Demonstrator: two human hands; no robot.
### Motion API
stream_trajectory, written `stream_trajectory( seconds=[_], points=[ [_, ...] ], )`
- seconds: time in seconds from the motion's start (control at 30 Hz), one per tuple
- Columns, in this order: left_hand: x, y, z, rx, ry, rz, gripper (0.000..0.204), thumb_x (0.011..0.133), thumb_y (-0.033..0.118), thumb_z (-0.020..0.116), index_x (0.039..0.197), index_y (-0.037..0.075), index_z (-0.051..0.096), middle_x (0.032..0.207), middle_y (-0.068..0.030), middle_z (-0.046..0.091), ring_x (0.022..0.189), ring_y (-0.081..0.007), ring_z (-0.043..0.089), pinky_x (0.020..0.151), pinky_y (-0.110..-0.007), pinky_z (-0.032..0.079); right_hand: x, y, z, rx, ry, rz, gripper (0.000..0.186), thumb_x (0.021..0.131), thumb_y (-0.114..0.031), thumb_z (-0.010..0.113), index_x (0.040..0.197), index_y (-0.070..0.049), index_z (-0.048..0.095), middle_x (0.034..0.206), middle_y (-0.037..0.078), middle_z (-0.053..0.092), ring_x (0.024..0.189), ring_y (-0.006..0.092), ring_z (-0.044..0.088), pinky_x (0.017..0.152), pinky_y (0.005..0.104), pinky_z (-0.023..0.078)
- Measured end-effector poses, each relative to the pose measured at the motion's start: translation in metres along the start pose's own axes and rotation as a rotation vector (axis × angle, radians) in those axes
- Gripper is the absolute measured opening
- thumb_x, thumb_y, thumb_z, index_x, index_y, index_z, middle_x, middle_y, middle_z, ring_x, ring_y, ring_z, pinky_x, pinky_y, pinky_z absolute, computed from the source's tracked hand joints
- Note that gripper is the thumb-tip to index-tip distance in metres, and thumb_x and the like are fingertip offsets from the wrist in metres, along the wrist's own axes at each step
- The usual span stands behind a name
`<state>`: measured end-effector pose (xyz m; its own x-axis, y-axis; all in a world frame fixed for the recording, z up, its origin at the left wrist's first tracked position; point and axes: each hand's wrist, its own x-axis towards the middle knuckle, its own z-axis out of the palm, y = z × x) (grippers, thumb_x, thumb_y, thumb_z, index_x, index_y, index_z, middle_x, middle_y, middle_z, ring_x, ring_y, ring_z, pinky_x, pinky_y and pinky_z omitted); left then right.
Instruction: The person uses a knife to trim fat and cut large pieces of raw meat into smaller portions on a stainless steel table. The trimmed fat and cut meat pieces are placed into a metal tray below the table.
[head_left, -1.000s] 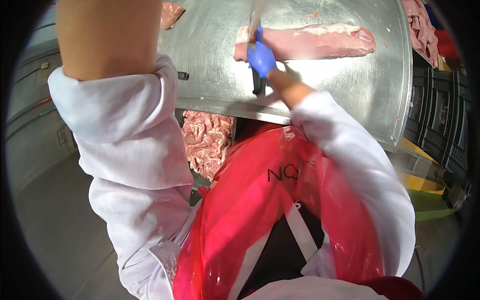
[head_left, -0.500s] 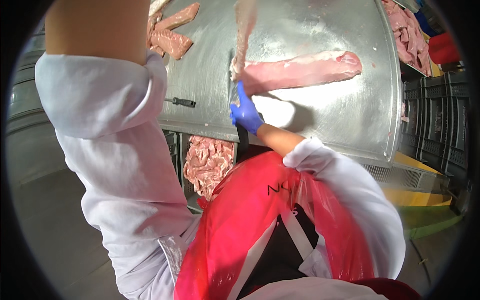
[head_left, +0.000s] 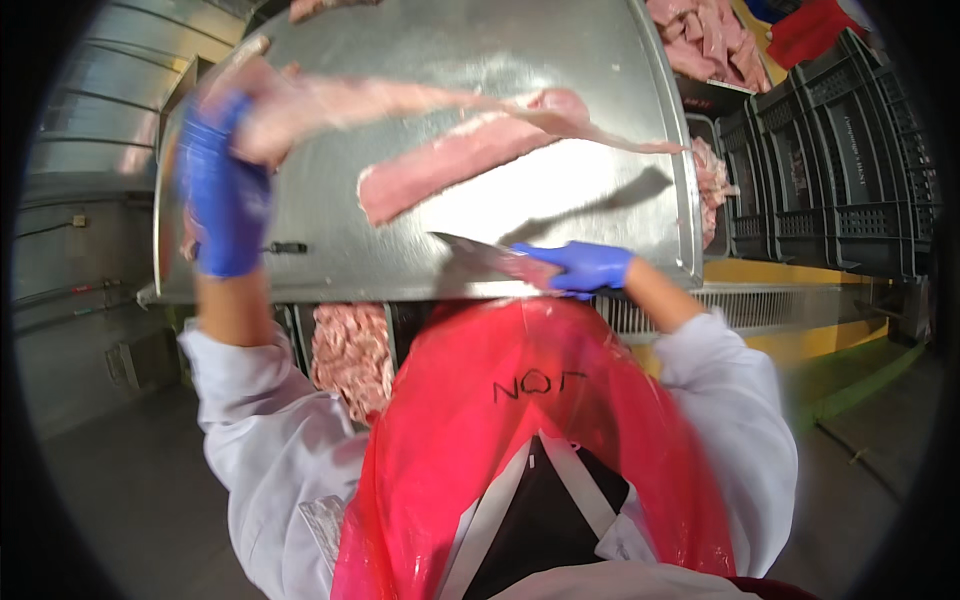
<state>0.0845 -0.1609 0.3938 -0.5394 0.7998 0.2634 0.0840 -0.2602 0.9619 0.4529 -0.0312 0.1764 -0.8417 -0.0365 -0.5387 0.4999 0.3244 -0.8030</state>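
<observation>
My left hand, in a blue glove and blurred by motion, is closed on one end of a long, pale strip of meat. The strip stretches rightward through the air, and its thin tail passes over the far end of a pink meat loin. That loin lies slantwise on the metal table. My blue-gloved right hand grips a knife above the table's near edge. Its blade points left, apart from the loin; the handle is mostly covered by my fingers.
A black-handled tool lies by the table's near left. Below the near edge stands a bin of meat trimmings. More meat pieces fill a container at far right, beside stacked dark crates.
My left hand has come back into view at the left, pulling the strip away from the loin. My right hand has moved right, and the knife blade now shows.
</observation>
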Motion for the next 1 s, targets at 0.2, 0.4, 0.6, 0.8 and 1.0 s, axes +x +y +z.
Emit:
stream_trajectory(
  seconds=[0.2, 0.4, 0.6, 0.8, 1.0],
  points=[
    [-0.223, -0.283, -0.04, 1.185, -0.182, -0.183, 0.058, 0.079, 0.038, 0.08, 0.111, -0.004, 0.057, 0.119, -0.0278, 0.059, 0.111, -0.0435, 0.057, 0.093, -0.05, 0.047, -0.142, 0.116, 0.023, 0.209, 0.284, 0.094, 0.081, 0.091, -0.008, 0.059, 0.161, -0.03, 0.027, 0.078, 0.005, 0.065, 0.054, 0.0108, 0.053, 0.055, 0.0292, 0.05],
    [-0.196, -0.298, 0.024, 1.36, -0.331, -0.227, 0.049, 0.077, 0.034, 0.076, 0.113, 0.004, 0.06, 0.111, -0.02, 0.062, 0.107, -0.0383, 0.059, 0.092, -0.052, 0.044, -0.072, 0.093, 0.021, -0.034, 0.484, -0.013, 0.08, 0.092, -0.013, 0.06, 0.162, -0.027, 0.023, 0.08, 0.017, 0.072, 0.06, 0.0287, 0.065, 0.065, 0.0416, 0.054],
    [-0.218, -0.3, 0.035, 1.479, -0.372, -0.115, 0.024, 0.077, 0.022, 0.069, 0.094, 0.007, 0.062, 0.088, -0.0147, 0.065, 0.087, -0.0349, 0.063, 0.081, -0.049, 0.045, 0.026, 0.048, 0.015, -0.293, 0.268, 0.02, 0.07, 0.096, -0.024, 0.055, 0.16, -0.027, 0.027, 0.109, 0.026, 0.07, 0.096, 0.0455, 0.067, 0.09, 0.0505, 0.052],
    [-0.21, -0.29, 0.05, 1.434, -0.323, -0.112, 0.027, 0.077, 0.025, 0.069, 0.095, 0.006, 0.061, 0.085, -0.0149, 0.065, 0.083, -0.0344, 0.063, 0.078, -0.05, 0.046, 0.136, 0.033, 0.017, -0.471, 0.275, -0.032, 0.069, 0.101, -0.022, 0.048, 0.163, -0.028, 0.016, 0.108, 0.028, 0.068, 0.099, 0.0425, 0.067, 0.09, 0.0489, 0.052],
    [-0.22, -0.278, 0.045, 1.397, -0.328, -0.045, 0.026, 0.076, 0.026, 0.069, 0.092, 0.007, 0.06, 0.082, -0.0141, 0.063, 0.08, -0.0337, 0.062, 0.076, -0.048, 0.044, 0.092, 0.033, -0.009, -0.478, 0.173, -0.059, 0.077, 0.092, -0.01, 0.05, 0.162, -0.028, 0.023, 0.105, 0.027, 0.068, 0.091, 0.0409, 0.068, 0.088, 0.0486, 0.052]
  ],
)
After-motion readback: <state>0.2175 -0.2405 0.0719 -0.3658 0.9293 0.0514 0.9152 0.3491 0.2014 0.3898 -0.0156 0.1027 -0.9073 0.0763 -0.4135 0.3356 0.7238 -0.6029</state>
